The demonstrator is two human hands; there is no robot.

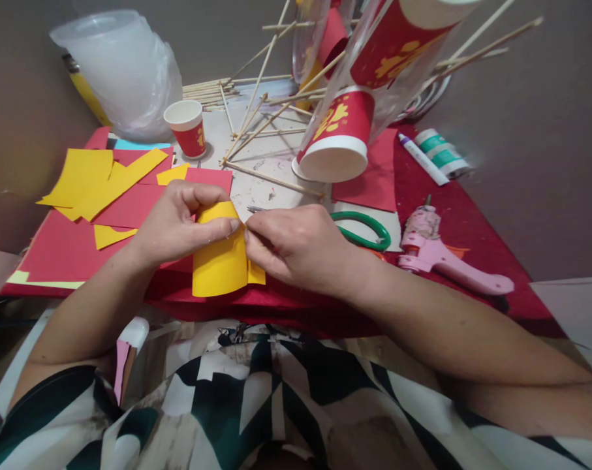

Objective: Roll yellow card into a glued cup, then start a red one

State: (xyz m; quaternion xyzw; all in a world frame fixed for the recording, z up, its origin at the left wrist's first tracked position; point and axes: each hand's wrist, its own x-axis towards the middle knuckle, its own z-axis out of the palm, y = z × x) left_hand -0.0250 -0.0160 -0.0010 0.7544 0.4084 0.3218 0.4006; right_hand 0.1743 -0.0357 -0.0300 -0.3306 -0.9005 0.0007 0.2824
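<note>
Currently, from my distant seat, I'm seeing the left hand [178, 219] gripping a curved yellow paper [220, 261] between thumb and fingers, while the right hand [303, 245] is pinching its right edge; the paper is sitting over the near edge of the red table [476, 225]. Beyond it I'm viewing a small cup [190, 136] standing upright beside a stick frame [276, 179]; yellow scraps [90, 179] are lying to the left; a pink glue gun [442, 260] is resting well to the right.
</note>
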